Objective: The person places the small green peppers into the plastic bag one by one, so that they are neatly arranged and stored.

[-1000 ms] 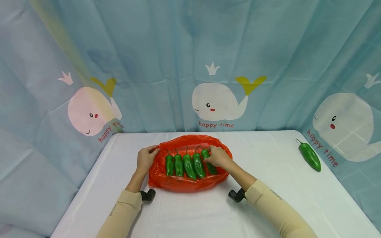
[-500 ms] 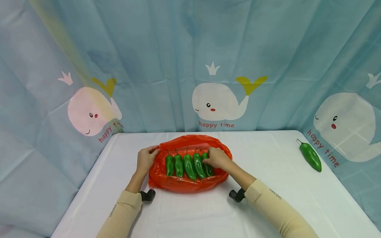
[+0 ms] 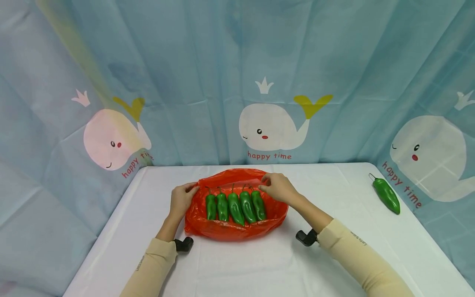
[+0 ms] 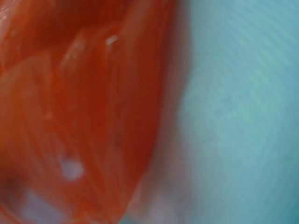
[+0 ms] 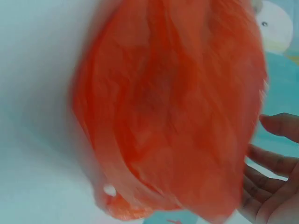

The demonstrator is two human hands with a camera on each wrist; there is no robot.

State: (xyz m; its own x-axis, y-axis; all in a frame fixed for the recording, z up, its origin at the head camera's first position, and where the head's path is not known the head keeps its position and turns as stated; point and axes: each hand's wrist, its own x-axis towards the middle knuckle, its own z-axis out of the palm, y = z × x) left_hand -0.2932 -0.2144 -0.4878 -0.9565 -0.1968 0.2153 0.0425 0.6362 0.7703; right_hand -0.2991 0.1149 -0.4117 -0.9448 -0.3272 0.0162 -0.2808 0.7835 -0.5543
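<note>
A red plastic bag (image 3: 233,234) lies mouth-up on the white table, its rim spread wide. Inside, several green chili peppers (image 3: 234,206) stand side by side in a row, stems toward the far rim. My left hand (image 3: 181,200) pinches the bag's left edge between thumb and fingers. Over the bag's right rim is my right hand (image 3: 279,189), holding nothing, just beyond the rightmost pepper (image 3: 258,205). The right wrist view shows that hand's thumb and loosely bent fingers (image 5: 271,163) apart from each other beside the red plastic. Only blurred red plastic (image 4: 93,107) fills the left wrist view's left side.
Another green chili pepper (image 3: 386,195) lies near the table's right edge. A light blue curtain (image 3: 208,82) printed with whales hangs behind and along both sides of the white table (image 3: 334,194).
My right hand has let go of the rightmost pepper and drawn back up and to the right. That pepper now stands closer to its neighbour. The left hand stays at the bag's edge.
</note>
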